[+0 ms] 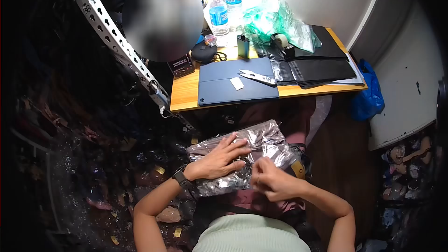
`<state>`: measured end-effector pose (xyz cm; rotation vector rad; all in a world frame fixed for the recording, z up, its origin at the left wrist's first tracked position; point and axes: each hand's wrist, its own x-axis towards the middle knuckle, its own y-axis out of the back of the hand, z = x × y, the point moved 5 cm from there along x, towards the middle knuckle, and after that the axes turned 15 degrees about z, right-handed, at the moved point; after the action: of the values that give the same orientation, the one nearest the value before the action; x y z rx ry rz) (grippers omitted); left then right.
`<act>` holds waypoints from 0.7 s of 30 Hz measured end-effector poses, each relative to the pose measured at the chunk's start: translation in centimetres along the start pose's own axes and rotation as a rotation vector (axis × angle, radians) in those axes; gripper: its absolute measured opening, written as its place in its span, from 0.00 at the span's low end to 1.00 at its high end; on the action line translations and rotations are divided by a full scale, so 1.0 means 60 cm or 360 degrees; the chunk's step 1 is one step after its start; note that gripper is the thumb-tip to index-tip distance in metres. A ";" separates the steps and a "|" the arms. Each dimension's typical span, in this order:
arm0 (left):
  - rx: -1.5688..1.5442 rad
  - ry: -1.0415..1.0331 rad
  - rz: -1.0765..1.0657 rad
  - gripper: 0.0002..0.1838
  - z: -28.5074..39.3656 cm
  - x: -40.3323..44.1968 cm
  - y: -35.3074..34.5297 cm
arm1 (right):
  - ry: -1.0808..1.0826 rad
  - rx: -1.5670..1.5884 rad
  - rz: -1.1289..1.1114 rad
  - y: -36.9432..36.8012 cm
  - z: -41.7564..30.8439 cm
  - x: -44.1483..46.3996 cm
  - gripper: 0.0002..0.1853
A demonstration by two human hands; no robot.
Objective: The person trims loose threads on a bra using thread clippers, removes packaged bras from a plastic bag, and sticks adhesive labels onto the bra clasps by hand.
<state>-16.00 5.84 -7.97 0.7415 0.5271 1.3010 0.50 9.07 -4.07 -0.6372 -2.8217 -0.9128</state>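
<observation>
A shiny clear plastic bag (273, 142) with folded brownish-grey contents lies across my lap, below the desk. Flat on its upper left part rests my left hand (223, 157), fingers spread, a dark watch on the wrist. My right hand (269, 178) is at the bag's near edge, its fingers curled and pinched together against the plastic. What exactly lies between those fingertips is partly hidden. A yellow label (297, 169) shows at the bag's right end.
The wooden desk (186, 94) holds a dark blue tablet case (217, 81), snips (259, 77), a tape dispenser (282, 44), black plastic bags (322, 72) and water bottles (218, 17). A perforated metal post (112, 37) stands left. Wrapped items (154, 177) crowd the left side; a blue bag (368, 95) hangs right.
</observation>
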 end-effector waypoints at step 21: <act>-0.0559 0.0648 0.0132 0.22 -0.091 0.029 0.071 | 0.0018 -0.0604 0.0441 0.050 -0.084 -0.130 0.17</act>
<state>-22.36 9.00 -8.33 0.2067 0.5747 1.5820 8.70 5.54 -0.15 -1.0293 -2.4760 -1.3949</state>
